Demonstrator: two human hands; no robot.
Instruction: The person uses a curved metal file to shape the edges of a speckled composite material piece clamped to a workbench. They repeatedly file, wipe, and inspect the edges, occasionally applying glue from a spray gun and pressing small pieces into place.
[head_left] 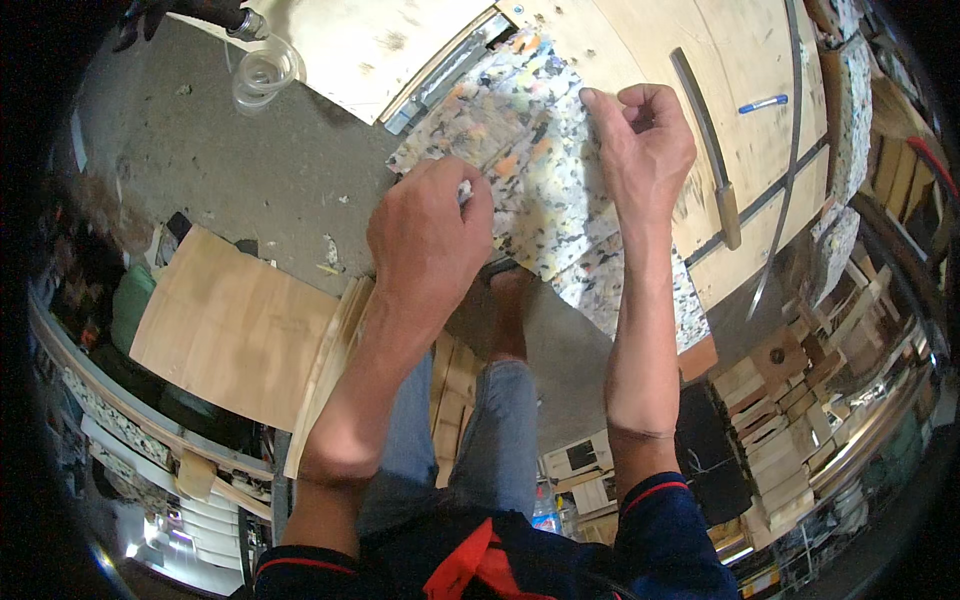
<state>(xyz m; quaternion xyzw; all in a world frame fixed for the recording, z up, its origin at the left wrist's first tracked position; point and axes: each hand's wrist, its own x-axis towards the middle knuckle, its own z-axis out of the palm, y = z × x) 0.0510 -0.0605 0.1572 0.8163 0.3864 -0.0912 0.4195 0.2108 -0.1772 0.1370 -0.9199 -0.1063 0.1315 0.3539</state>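
Observation:
A speckled multicoloured foam sheet (540, 150) lies across the bench below my hands, with part of it hanging over the near side. My left hand (425, 220) is closed over its left part, with a small white bit of foam between thumb and forefinger. My right hand (645, 145) is on the sheet's right edge, fingers curled and thumb stretched toward the foam; what its fingertips grip, if anything, is hidden. Right of it lie a long blade with a wooden handle (726, 215), a blue pen (762, 104) and a thin dark strip (788, 180).
The pale plywood top (750, 60) carries these tools. A clear coiled hose (262, 75) hangs at upper left over the concrete floor (220, 150). Plywood boards (230, 330) stand at lower left beside my legs. Stacked wood offcuts (790, 420) are at lower right.

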